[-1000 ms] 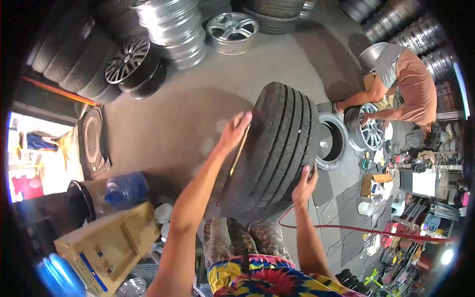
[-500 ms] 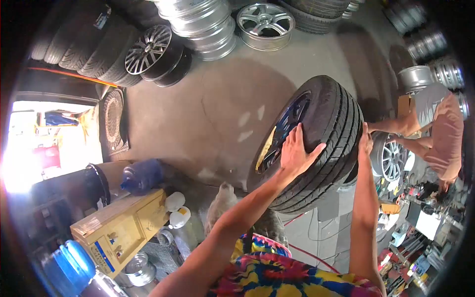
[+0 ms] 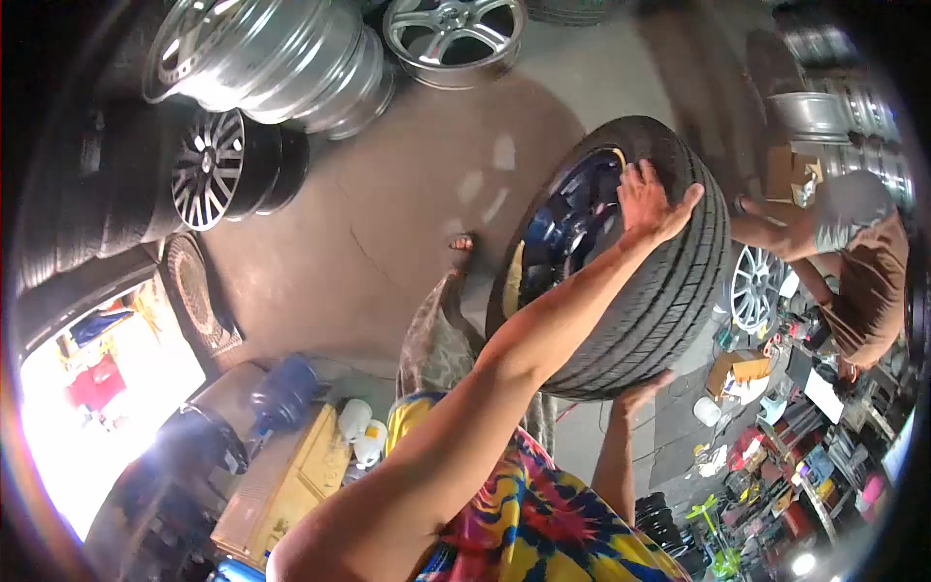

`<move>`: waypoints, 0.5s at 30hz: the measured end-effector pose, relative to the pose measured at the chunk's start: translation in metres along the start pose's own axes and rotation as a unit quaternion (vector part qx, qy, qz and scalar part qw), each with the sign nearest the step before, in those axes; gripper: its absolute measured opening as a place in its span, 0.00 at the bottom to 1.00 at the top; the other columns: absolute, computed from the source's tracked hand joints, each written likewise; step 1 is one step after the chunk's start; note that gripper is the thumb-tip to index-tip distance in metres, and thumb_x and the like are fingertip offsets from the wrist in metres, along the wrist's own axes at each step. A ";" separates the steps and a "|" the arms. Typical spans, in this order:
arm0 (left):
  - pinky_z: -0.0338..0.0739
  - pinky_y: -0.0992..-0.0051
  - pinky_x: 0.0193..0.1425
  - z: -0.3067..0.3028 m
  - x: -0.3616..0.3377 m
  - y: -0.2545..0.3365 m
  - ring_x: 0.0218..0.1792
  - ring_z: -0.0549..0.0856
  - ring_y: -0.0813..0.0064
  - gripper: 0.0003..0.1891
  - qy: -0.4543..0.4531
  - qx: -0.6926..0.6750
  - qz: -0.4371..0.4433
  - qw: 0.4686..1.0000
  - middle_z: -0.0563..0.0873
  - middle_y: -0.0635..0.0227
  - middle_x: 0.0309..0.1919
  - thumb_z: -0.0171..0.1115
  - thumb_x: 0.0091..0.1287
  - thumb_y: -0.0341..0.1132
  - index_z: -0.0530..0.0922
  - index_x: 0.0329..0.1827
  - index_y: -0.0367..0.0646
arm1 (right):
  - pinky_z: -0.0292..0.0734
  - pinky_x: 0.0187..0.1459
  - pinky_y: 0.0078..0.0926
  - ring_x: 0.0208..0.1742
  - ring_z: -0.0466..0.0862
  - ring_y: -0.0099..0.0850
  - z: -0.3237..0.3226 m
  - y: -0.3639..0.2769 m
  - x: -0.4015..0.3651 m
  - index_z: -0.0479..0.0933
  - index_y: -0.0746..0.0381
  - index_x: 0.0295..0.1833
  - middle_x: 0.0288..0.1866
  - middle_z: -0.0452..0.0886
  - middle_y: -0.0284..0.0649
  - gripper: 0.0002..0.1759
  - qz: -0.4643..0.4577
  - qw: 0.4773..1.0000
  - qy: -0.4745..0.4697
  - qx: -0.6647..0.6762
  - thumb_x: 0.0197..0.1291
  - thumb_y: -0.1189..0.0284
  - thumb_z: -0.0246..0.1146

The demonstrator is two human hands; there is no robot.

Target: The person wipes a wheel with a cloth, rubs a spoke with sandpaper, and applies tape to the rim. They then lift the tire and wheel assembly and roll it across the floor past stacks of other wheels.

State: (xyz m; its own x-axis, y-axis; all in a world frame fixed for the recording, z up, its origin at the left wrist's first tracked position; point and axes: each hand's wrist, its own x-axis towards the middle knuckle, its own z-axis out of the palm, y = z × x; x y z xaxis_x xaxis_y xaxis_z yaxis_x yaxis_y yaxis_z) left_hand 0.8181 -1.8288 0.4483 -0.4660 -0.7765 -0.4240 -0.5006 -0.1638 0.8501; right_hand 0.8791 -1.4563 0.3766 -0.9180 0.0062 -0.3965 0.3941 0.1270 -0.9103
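Observation:
A black tyre [image 3: 669, 281] mounted on a dark wheel rim [image 3: 572, 228] stands tilted in front of me. A yellow strip [image 3: 514, 276] shows at the rim's left edge. My left hand [image 3: 652, 204] lies on the tyre's upper sidewall and shoulder, fingers stretched and thumb apart. Low on the tread, my right hand [image 3: 642, 393] presses against the underside with extended fingers; part of it is hidden. My left forearm crosses in front of the rim. Where the tyre meets the floor is hidden.
Stacked silver rims [image 3: 281, 68], a spoked black rim [image 3: 208, 170] and a silver wheel [image 3: 454, 44] stand ahead. Another person [image 3: 853, 242] bends at the right beside a white-spoked wheel [image 3: 756, 289] and scattered tools. A wooden cabinet [image 3: 301, 475] and blue jug [image 3: 286, 393] are lower left.
My left hand has moved up and right along the tyre. My right hand has gone from the tyre's right side down to its underside. The rim face has turned more toward me.

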 end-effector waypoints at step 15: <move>0.59 0.42 0.85 -0.003 -0.012 -0.011 0.81 0.64 0.34 0.66 0.020 0.024 0.127 0.991 0.60 0.36 0.82 0.77 0.60 0.68 0.48 0.90 0.40 | 0.54 0.85 0.42 0.89 0.60 0.42 0.173 -0.182 0.322 0.51 0.61 0.91 0.91 0.57 0.44 0.49 -0.103 0.941 -0.109 -0.303 0.82 0.35 0.42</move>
State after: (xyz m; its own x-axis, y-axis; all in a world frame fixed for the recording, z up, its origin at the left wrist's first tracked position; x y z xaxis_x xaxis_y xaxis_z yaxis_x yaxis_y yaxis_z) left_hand 0.8313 -1.8189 0.4450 -0.5526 -0.8126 -0.1851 -0.4060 0.0685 0.9113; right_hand 0.5193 -1.6488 0.3936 -0.9149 -0.2769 -0.2936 0.0491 0.6458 -0.7620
